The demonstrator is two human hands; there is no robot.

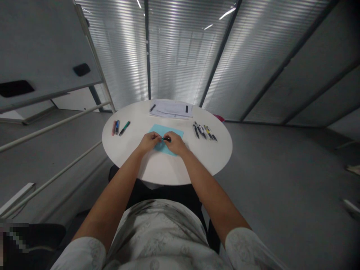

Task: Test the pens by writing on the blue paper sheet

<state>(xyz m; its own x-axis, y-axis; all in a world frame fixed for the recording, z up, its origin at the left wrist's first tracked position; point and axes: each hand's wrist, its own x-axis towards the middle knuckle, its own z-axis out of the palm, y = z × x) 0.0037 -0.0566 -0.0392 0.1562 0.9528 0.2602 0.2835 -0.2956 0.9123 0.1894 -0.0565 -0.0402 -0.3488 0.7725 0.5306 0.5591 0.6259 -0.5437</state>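
Both my hands meet above a light blue sheet (168, 149) near the middle of the round white table. In my right hand (174, 142) is a small dark pen-like piece (167, 140), held between closed fingers and pointing left. The fingertips of my left hand (150, 141) pinch together at the left end of that piece, where a thin bit shows between the hands. What exactly the left fingers grip is too small to tell. The blue sheet lies flat under both hands, partly covered by them.
On the round table (168, 174), red, blue and green pens (124, 128) lie at the left. Several black, white and yellow pens (201, 130) lie at the right. White papers (171, 108) with a dark pen are at the back. A railing (56, 129) runs along the left.
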